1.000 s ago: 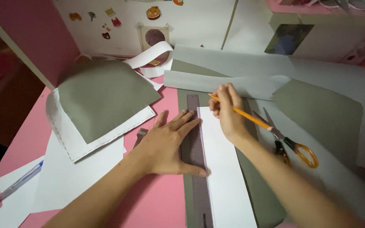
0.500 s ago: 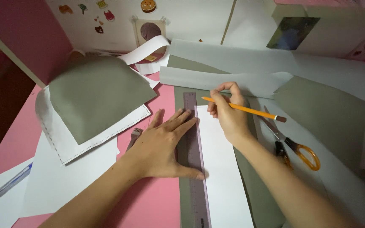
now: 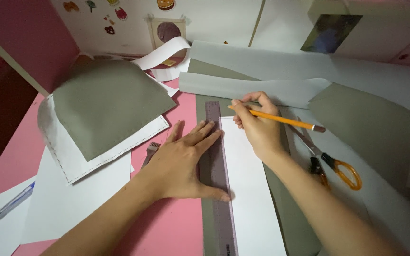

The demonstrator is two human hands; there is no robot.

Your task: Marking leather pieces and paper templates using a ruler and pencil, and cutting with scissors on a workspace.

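Right hand (image 3: pixel 258 127): pinching an orange pencil (image 3: pixel 274 118) between thumb and fingers, tip at the far end of the ruler's right edge, eraser end pointing out to the right. Over the last second the pencil has swung from a steep slant to lying nearly flat, and the hand has eased a little back from the ruler's top.
Left hand (image 3: pixel 186 161): spread flat, fingers fanned, thumb pressed on the purple ruler (image 3: pixel 217 166); it has not shifted.
Ruler: lies lengthwise on the grey-green sheet (image 3: pixel 290 223), its right edge flush with the left edge of the white paper strip (image 3: pixel 247 189).
Judgement: the pencil looks set at the start of a stroke along the ruler rather than partway down it; no drawn line can be made out.
Nearby: orange-handled scissors (image 3: pixel 330 163) to the right of the forearm, apart from both hands; a blue pen (image 3: pixel 5 208) on white paper at far left.
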